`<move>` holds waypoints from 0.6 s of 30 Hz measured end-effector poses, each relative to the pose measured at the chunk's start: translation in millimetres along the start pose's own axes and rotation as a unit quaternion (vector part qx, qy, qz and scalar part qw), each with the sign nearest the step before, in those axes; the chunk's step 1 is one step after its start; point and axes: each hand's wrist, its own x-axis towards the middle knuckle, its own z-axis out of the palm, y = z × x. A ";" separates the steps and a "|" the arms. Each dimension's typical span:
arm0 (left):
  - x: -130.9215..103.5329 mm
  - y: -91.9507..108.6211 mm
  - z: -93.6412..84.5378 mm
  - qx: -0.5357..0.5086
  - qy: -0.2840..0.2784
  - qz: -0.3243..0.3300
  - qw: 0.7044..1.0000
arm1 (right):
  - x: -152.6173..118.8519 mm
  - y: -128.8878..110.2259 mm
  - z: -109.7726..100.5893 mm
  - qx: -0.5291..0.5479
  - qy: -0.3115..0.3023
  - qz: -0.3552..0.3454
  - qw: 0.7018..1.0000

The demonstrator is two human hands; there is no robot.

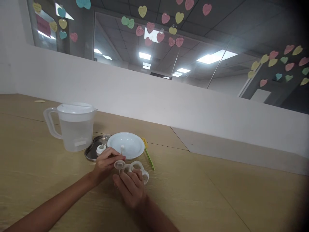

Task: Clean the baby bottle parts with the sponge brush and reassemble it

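Note:
My left hand point(106, 164) is closed, its thumb and fingertips pinched by a thin pale stem with a small white rounded tip point(122, 147), which stands up before the bowl. Close beside it, my right hand point(131, 187) is closed around a small translucent part with a round flanged rim point(119, 164); the fingers cover its lower portion. A white looped handle piece, like a baby bottle's grip point(137, 165), shows just behind my right fingers. Whether that hand also touches it, I cannot tell. Beyond both hands sits a white bowl point(135, 145).
A lidded translucent pitcher point(76, 132) with liquid stands at the left. Beside it, a dark metal tray point(90, 152) holds a white ring cap point(100, 149) and a clear dome point(106, 138). Right of the bowl lies a green-and-yellow brush-like stick point(149, 158). A white wall point(154, 100) rises behind the table.

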 end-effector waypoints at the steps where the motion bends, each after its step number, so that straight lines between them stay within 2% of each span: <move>1: 2.6 -2.4 0.0 0.000 -0.007 0.006 1.000 | 1.2 -1.3 -2.3 0.006 0.002 0.004 1.000; 5: 11.0 -14.9 0.7 0.002 -0.042 0.011 0.999 | 2.8 -2.1 -9.2 0.029 0.022 0.004 0.999; 10: 22.0 -33.9 2.7 0.008 -0.049 0.003 0.999 | 4.0 -10.0 -13.3 0.044 0.049 0.007 0.998; 12: 26.8 -42.1 2.1 0.023 -0.037 -0.031 0.999 | 6.9 -21.6 -16.2 0.028 0.087 0.030 0.995; 14: 32.1 -49.4 -0.1 0.043 -0.002 -0.069 0.997 | 11.7 -33.2 -22.2 0.015 0.123 0.083 0.989; 15: 35.1 -52.3 -1.7 0.052 0.016 -0.083 0.995 | 14.7 -36.2 -26.7 0.017 0.102 0.102 0.989; 16: 38.3 -54.5 -3.5 0.059 0.030 -0.092 0.994 | 18.1 -36.1 -32.1 0.024 0.099 0.090 0.991; 17: 41.6 -56.2 -5.4 0.063 0.035 -0.099 0.993 | 21.7 -32.2 -37.8 0.023 0.097 0.117 0.988; 18: 45.0 -57.5 -7.0 0.065 0.030 -0.103 0.992 | 25.3 -24.7 -43.3 0.038 0.107 0.108 0.988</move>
